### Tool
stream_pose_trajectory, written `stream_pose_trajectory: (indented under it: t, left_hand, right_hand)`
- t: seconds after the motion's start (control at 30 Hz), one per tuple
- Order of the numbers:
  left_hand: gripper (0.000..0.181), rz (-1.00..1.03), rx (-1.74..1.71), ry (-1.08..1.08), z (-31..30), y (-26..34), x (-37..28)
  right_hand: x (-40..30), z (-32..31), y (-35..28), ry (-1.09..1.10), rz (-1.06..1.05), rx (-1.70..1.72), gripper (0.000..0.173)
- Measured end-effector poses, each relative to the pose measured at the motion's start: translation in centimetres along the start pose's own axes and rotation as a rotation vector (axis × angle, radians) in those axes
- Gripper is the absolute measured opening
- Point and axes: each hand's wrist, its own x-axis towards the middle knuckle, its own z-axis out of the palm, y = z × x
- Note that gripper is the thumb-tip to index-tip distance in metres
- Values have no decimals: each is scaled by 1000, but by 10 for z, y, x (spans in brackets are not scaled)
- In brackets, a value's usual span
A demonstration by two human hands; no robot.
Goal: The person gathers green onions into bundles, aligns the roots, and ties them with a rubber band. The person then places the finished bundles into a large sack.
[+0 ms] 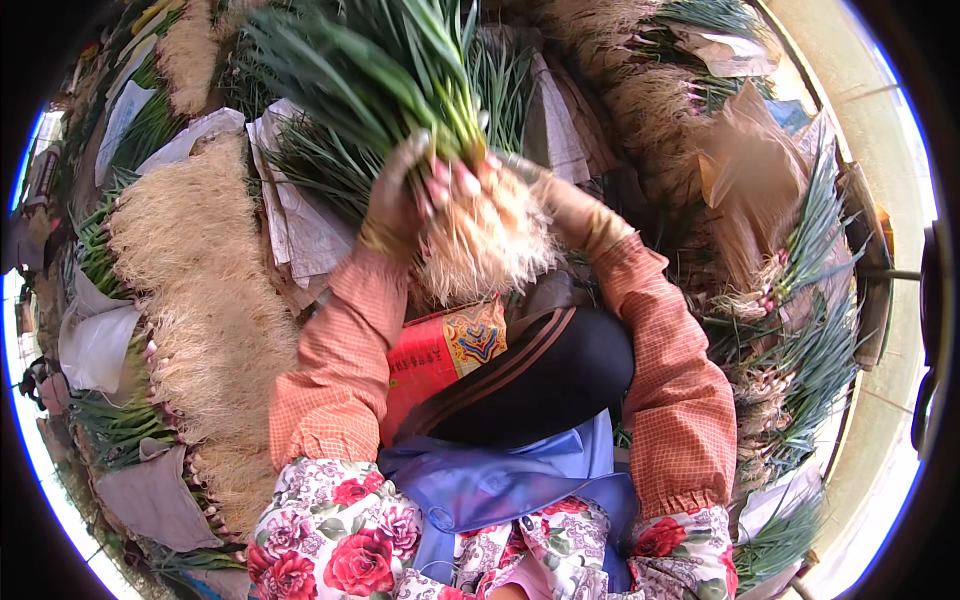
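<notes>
A large bunch of green onions (pixel 457 135) is held up in front of me, its green leaves away from me and its pale fringe of roots (pixel 487 240) towards my lap. Gloved, my left hand (pixel 397 195) grips the bunch at its left side, just above the reddish bulbs. On the other side my right hand (pixel 551 195), also gloved, rests against the bulbs and roots; its fingers are mostly hidden behind them. Below the roots lies a red printed packet or bag (pixel 427 352) bearing writing, beside my bent knee (pixel 570 375).
Long stacks of onion bunches line my left, roots (pixel 202 300) facing inward, with pale sheets (pixel 97 337) over some leaves. More bunches (pixel 802 375) lie at the right near a brown paper or plastic wrap (pixel 750 187). Folded woven sacking (pixel 307 232) lies ahead, beside loose green leaves.
</notes>
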Motion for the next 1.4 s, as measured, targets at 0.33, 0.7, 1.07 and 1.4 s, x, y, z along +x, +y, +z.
stream_pose_trajectory:
  t: [0.33,0.7,1.07,1.4]
  left_hand:
    - [34,-186,152,614,-112,-105,-36]
    - [63,673,2036,96,-98,-94,-12]
    - [40,387,2383,-248,-108,-125,106]
    - [68,349,2514,-308,28,-98,105]
  right_hand:
    - [-9,-48,147,428,-28,-1035,58]
    - [-3,-27,130,440,-36,-1233,60]
    - [-48,-59,63,525,368,-738,66]
    - [-329,-128,-17,2090,50,-810,61]
